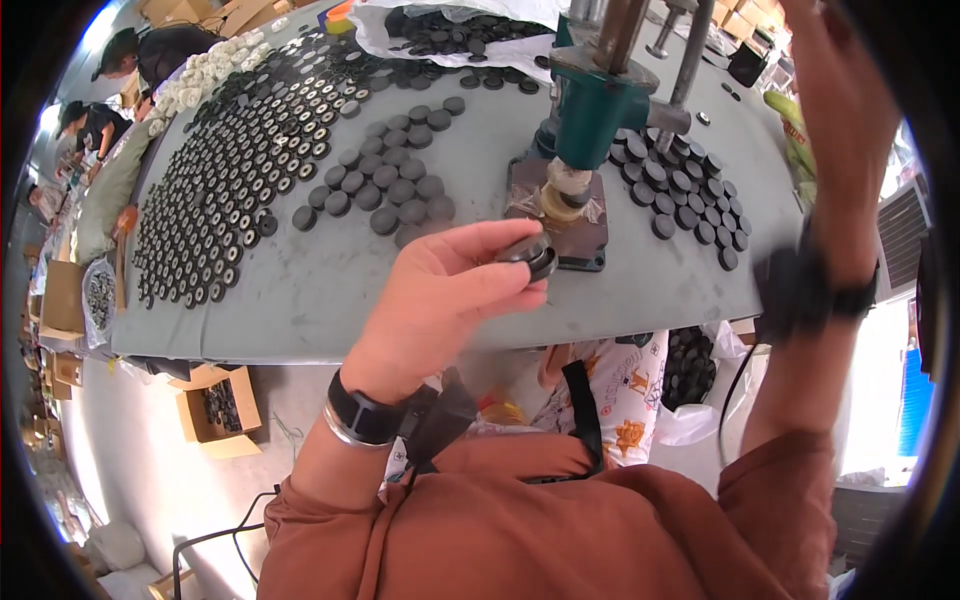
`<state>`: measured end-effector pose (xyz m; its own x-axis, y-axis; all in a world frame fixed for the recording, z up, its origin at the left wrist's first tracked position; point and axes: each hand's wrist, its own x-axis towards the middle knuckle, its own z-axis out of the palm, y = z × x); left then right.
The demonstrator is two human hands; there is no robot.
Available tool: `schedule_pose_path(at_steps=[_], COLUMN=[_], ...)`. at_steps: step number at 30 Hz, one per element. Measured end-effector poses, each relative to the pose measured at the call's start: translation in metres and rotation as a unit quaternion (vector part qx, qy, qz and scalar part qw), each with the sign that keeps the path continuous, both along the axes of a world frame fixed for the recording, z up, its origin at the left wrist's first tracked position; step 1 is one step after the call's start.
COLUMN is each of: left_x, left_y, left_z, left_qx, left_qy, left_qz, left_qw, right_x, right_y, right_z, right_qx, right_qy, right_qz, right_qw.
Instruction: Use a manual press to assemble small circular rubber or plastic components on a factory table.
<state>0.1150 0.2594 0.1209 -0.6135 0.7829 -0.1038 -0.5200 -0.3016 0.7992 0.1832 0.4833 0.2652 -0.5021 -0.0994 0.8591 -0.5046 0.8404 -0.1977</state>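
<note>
Between the thumb and fingers of my left hand is a black round cap, which looks like two stacked parts. It is held just in front of a green bench press. Under the press head, on the dark base plate, sits a round fixture with clear wrap around it. My right hand is raised high at the upper right, beside the press. Its fingers are blurred and cut off by the picture's edge, so their grip does not show.
Plain black discs lie left of the press, and beyond them spread many ringed discs. More black caps are grouped to its right. A white bag of black parts stands behind. An open carton is on the floor. Other people work at far left.
</note>
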Motion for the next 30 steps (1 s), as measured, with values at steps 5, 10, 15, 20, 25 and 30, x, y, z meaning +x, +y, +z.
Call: schedule_pose_path(at_steps=[5,10,15,20,25,30], left_x=[-0.011,-0.014,-0.012,-0.009,-0.009,-0.007], left_y=[-0.019,-0.019,-0.021,-0.016,-0.013,-0.010], left_z=[-0.013,-0.012,-0.014,-0.011,-0.015,-0.011], left_qx=[0.026,0.044,0.029,-0.030,-0.018,-0.056], left_qy=[-0.026,-0.080,-0.060,0.003,-0.016,-0.005], left_qz=[-0.056,-0.093,-0.099,-0.079,-0.059,-0.061], left_qw=[0.998,0.991,0.993,0.996,0.998,0.997], right_x=[0.018,0.016,0.017,0.018,0.023,0.024], right_y=[-0.043,-0.047,-0.049,-0.045,-0.044,-0.049], right_z=[-0.098,-0.120,-0.126,-0.135,-0.134,-0.139], right_qx=[-0.113,-0.191,-0.226,-0.266,-0.225,-0.058], right_qy=[-0.349,-0.308,-0.319,-0.333,-0.311,-0.176], right_qz=[0.146,0.178,0.182,0.185,0.184,0.115], right_qw=[0.919,0.915,0.902,0.885,0.905,0.976])
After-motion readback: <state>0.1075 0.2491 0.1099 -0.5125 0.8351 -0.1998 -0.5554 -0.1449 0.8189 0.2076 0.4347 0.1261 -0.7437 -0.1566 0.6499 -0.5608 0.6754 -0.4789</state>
